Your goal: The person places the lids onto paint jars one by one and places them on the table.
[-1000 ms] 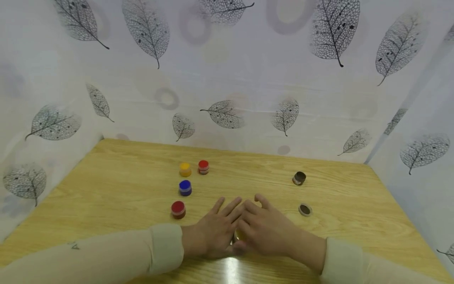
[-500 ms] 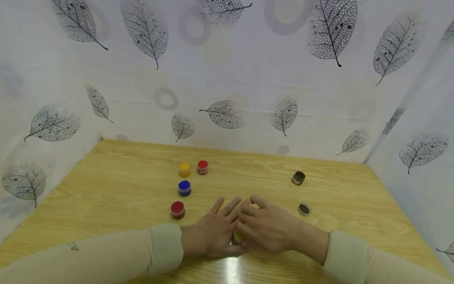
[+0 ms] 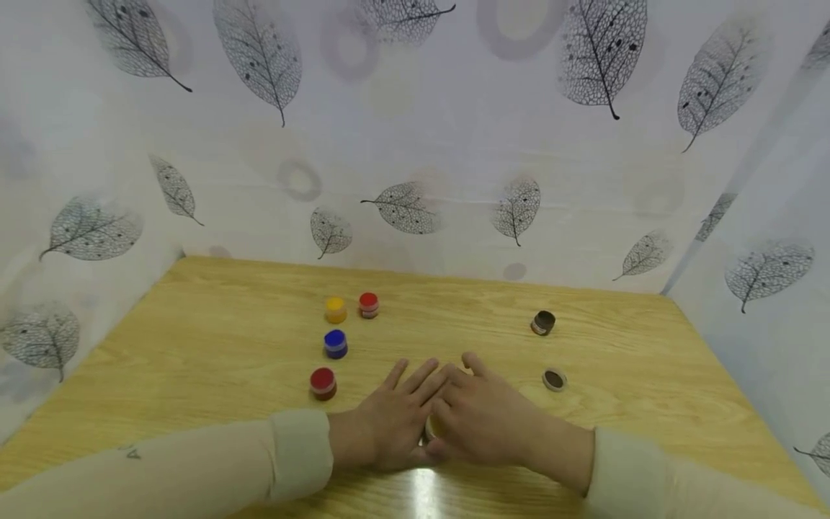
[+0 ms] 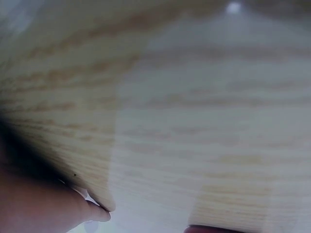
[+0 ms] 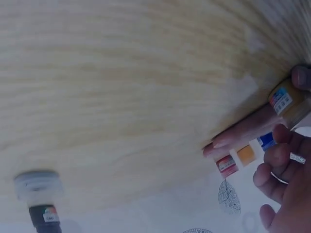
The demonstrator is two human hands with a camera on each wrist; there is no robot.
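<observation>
Both hands meet over a small ochre paint jar [image 5: 281,100] near the front of the table; only a sliver of it shows in the head view. My left hand [image 3: 392,425] lies around the jar's side, thumb on the near side, fingers stretched out on the far side. With bent fingers, my right hand [image 3: 489,422] grips the jar's clear lid [image 5: 300,112] from the right, its index finger raised. The right hand's knuckles overlap the left fingertips in the head view. In the left wrist view mostly tabletop shows, and the jar is hidden there.
Left of the hands stand a dark red jar [image 3: 323,383], a blue jar [image 3: 336,344], a yellow jar [image 3: 336,310] and a bright red jar [image 3: 369,305]. To the right are a dark jar [image 3: 542,323] and a loose lid [image 3: 554,380]. A leaf-print curtain [image 3: 441,144] borders the wooden table [image 3: 227,324].
My right hand turned outward at the lid half a second ago and has now turned back over the jar. The left hand keeps its place. The head view has shifted slightly.
</observation>
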